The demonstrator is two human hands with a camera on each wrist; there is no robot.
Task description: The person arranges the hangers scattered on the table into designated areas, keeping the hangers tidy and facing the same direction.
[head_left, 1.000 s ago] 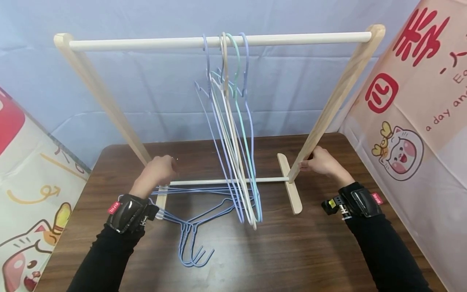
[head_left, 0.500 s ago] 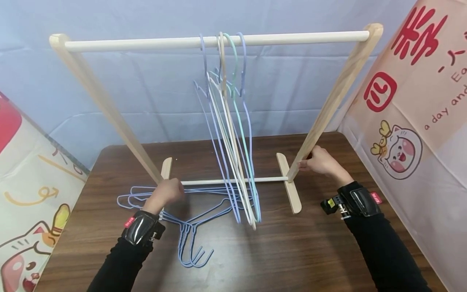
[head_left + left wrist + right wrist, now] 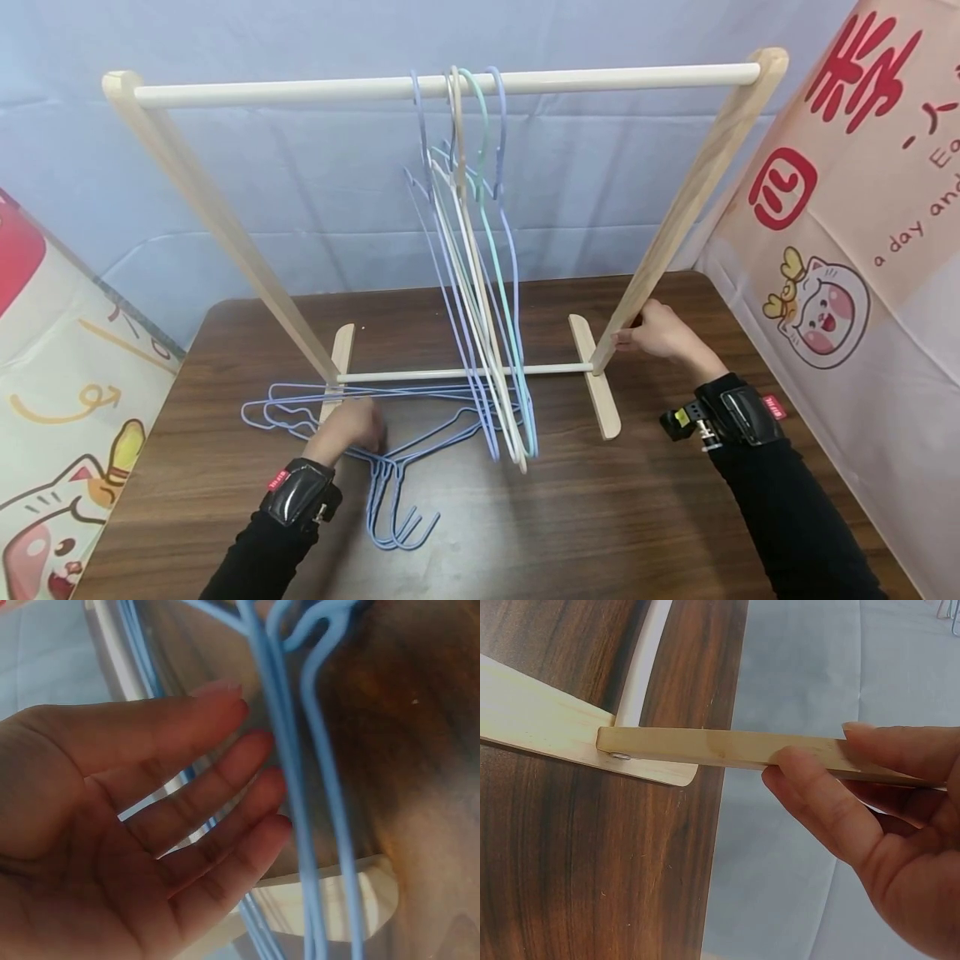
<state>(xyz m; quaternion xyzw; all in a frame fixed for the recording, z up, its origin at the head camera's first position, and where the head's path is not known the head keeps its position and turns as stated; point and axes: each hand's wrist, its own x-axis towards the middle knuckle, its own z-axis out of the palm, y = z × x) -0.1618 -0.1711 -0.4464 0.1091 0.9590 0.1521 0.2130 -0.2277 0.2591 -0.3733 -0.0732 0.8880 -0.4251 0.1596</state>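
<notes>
A wooden clothes rack stands on the brown table. On its right upright, low down, my right hand pinches the wood between thumb and fingers. My left hand is over a stack of blue wire hangers lying flat, their hooks toward me. In the left wrist view, its fingers are spread and slightly bent, with fingertips right beside the blue wires and nothing held. White, mint and lilac hangers, among them a cream hanger, hang together near the middle of the top rod.
The rack's low crossbar and its two flat feet, the right foot and left foot, rest on the table. A pale blue cloth hangs behind. Printed cloths stand at both sides.
My left hand has left the rack's left upright and moved toward me and slightly right, over the blue hangers. The rack's left side has shifted slightly; my right hand stays at the right upright.
</notes>
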